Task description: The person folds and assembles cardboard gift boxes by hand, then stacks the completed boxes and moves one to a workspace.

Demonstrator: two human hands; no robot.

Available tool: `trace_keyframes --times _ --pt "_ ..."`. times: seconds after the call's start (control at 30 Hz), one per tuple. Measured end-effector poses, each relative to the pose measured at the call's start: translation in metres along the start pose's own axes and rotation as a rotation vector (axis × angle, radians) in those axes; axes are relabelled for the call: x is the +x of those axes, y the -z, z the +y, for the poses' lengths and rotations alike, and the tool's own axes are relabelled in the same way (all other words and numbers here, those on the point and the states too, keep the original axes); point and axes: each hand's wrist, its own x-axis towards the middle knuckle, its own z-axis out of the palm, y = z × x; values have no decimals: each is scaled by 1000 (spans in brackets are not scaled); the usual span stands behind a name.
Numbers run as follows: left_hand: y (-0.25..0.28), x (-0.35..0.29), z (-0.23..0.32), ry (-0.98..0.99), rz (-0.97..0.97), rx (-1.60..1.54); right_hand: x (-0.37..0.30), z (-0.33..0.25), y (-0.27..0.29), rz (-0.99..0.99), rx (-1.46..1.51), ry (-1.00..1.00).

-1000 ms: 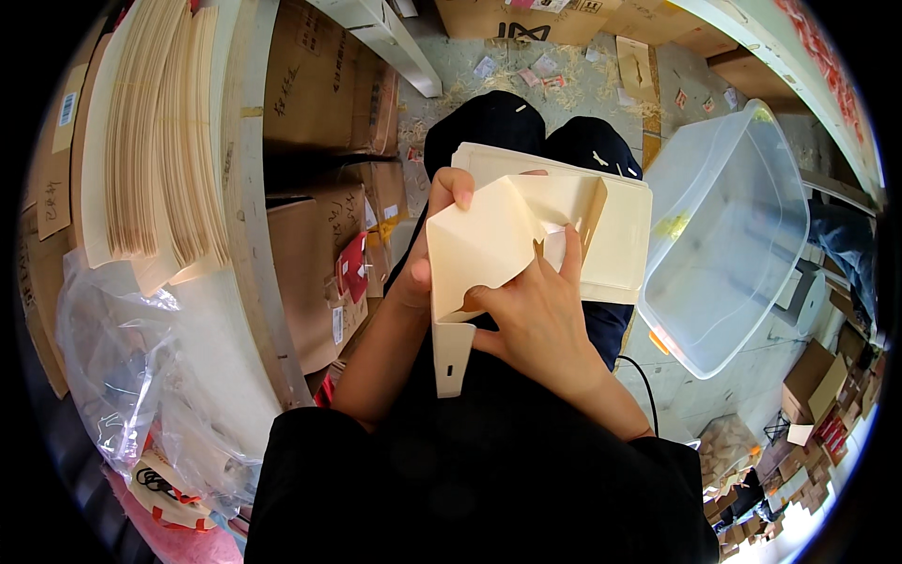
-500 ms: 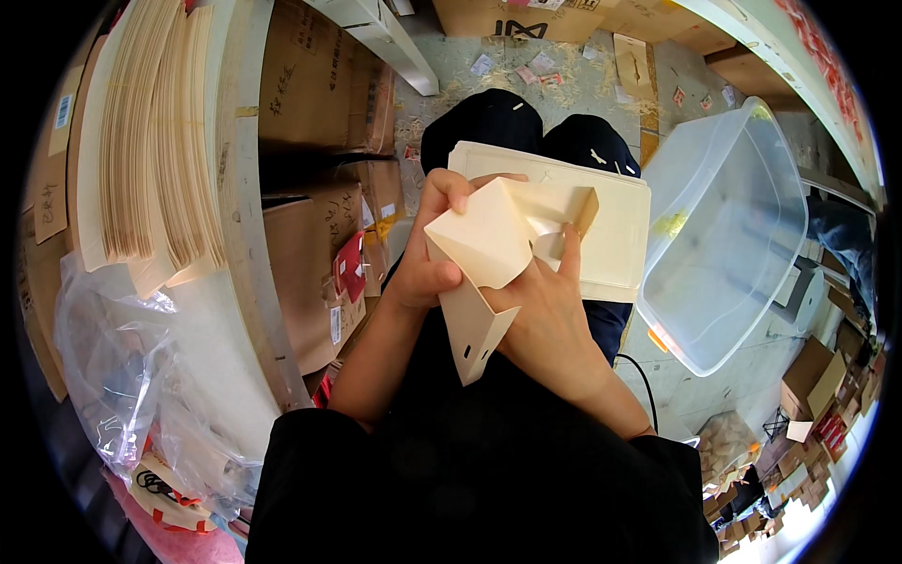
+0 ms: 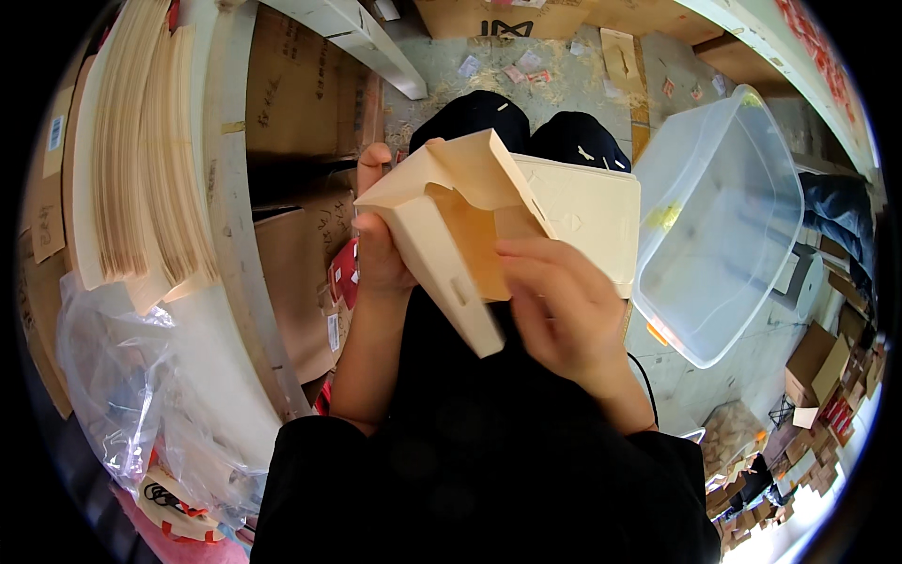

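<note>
Evidently, carton (image 3: 467, 235): centre of frame; probably light, springy card, easily creased.
Slotted wall (image 3: 440, 268): folded edges likely firmest to hold.
Right hand (image 3: 571, 305): at carton's right side, blurred; grip unclear.
Left hand (image 3: 382, 268): grip clasping carton's left corner.

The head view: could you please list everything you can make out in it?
Open carton: one, cream, centre
Flat card piece: at least one, cream, partly behind carton
Plastic tub: one, clear, right
Card sheets: many, cream, left
Plastic bag: one, clear, lower left
Cardboard boxes: several, brown, left, top, right
Floor: one, grey, top, right
Scraps: many, mixed colours, floor
Sleeves: two, black, bottom
Left hand: one, gripping carton
Right hand: one, blurred, beside carton
</note>
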Motion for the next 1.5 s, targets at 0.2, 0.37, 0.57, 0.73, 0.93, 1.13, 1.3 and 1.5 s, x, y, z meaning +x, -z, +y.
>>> trace_keyframes --times 0.2,0.37,0.57,0.73,0.93,1.13,1.3,1.5 --pt "-5 6 -2 -70 105 157 6 3 -9 236 -239 185" --pt "-13 4 3 -7 58 146 3 13 -16 318 -34 30" --pt "-27 3 2 -32 -59 138 -4 8 -16 326 123 -57" --pt "-36 -1 5 -4 30 216 -2 16 -11 294 8 -139" --pt "-22 3 -1 -43 -32 329 5 24 -3 621 -16 35" --pt "-22 2 6 80 128 -124 2 41 11 365 612 -226" --pt "-13 -2 0 181 184 -225 11 25 4 219 441 -199" --pt "0 1 -9 311 220 -460 13 21 -13 138 -51 18"
